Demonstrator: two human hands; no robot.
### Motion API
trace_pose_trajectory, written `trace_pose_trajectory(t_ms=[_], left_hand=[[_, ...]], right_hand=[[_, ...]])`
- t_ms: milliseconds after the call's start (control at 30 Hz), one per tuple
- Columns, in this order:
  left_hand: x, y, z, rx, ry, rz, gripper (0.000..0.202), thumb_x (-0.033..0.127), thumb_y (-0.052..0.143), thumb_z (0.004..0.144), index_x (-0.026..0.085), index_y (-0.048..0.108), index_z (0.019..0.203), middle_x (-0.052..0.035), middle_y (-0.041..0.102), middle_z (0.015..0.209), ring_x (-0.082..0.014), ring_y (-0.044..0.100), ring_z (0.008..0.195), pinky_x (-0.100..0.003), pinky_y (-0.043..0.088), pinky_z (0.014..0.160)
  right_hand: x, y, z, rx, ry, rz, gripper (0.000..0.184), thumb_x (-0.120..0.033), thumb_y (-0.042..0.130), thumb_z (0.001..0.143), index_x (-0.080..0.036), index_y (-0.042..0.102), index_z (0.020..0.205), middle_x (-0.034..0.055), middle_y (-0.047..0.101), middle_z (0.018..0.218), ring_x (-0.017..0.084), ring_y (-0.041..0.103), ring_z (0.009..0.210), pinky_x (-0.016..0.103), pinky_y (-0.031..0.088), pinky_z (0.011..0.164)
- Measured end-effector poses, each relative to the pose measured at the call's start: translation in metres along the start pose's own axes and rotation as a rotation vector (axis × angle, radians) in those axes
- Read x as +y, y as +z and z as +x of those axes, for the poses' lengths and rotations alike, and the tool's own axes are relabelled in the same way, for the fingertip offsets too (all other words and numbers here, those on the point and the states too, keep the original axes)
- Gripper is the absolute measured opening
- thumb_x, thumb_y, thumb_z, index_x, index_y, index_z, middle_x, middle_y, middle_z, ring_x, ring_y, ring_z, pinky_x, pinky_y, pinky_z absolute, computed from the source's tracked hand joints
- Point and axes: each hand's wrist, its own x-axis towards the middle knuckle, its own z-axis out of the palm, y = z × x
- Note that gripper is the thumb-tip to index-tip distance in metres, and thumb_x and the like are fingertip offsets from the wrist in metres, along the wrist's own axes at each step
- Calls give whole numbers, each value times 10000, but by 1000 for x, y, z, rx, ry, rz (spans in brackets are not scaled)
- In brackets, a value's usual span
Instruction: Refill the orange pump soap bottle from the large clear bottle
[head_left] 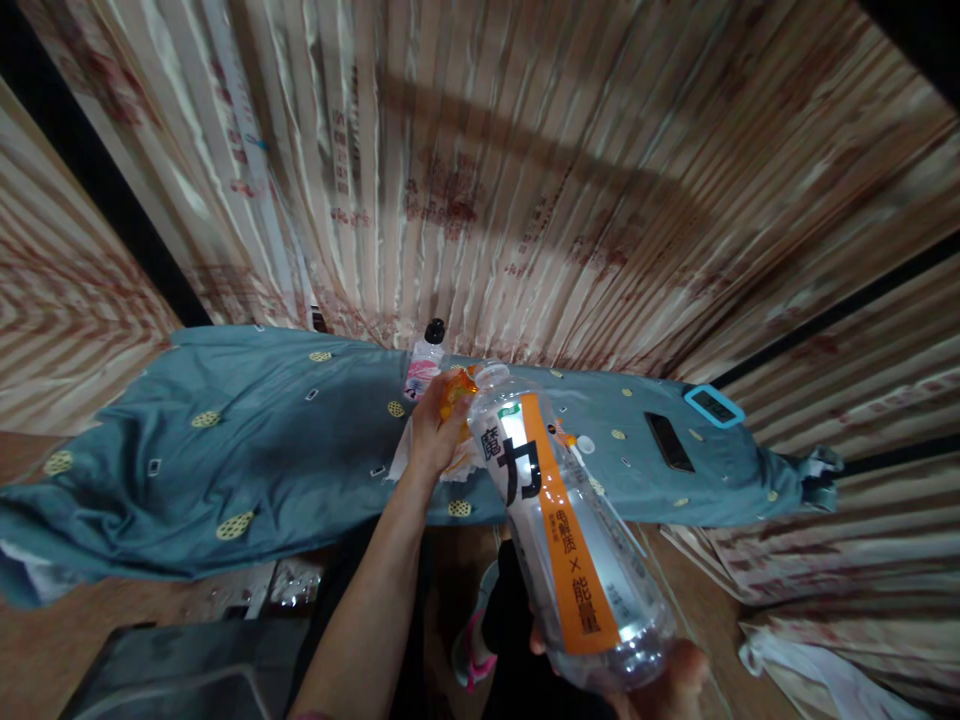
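My right hand (664, 685) grips a large clear plastic bottle (566, 540) from below, at its base. The bottle has an orange and white label, is tilted with its mouth up and away to the left, and shows no liquid that I can make out. At the mouth, my left hand (435, 430) is closed on a small translucent orange object (457, 388), whose exact kind I cannot tell. White tissue paper (469, 460) lies under the left hand. Just beyond it, a small clear bottle (425, 367) with a black cap and pink label stands.
A blue-green patterned cloth (285, 450) covers the long narrow table. On its right are a dark phone (670, 442) and a blue-framed digital clock (714, 406). A small white round piece (585, 445) lies behind the bottle. Pleated curtains (480, 200) hang close behind; a shoe (474, 640) shows below.
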Motion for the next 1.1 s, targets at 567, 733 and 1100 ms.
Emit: trace_pose_trajectory(t_ms=[567,733,1100], left_hand=[[-2,-1,1,11,29,-24,389,493,609,866,202,649,1122,-79,739,1122,-248,686,1045,-366,515,935],[-3,0,1,12,24,-33,382,483,612,864,203,648,1121,-78,740,1118,-244,686,1039,-363,516,932],[-2,-1,1,-2,15,-10,366,456,599,860,209,637,1128,-76,741,1119,-250,686,1041,-375,510,937]], right_hand=[[-10,5,2,85,-42,-42,1077,-874,788,365,-290,691,1265,92,825,835,436,733,1058,530,576,950],[-7,-3,6,-58,-148,-68,880,-868,770,453,-274,774,1103,91,826,969,377,786,864,461,631,828],[-5,7,0,-39,-169,-54,848,-825,763,566,-288,719,1221,99,825,975,380,643,1247,519,537,1027]])
